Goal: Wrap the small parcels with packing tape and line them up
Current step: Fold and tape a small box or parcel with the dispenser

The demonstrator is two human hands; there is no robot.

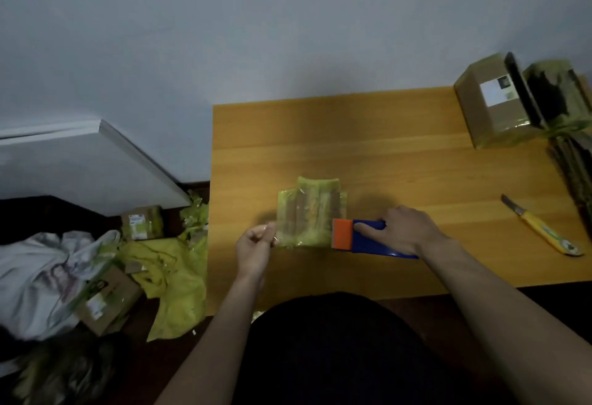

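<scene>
A small parcel wrapped in yellow-green tape lies in the middle of the wooden table. My right hand grips a blue tape dispenser with an orange front, set against the parcel's right side. My left hand pinches the clear tape end at the parcel's left edge. Two taped cardboard parcels stand side by side at the table's far right corner.
A yellow utility knife lies on the table to the right. On the floor at left lie cardboard boxes, crumpled yellow wrapping and a grey cloth. A white board leans by the wall.
</scene>
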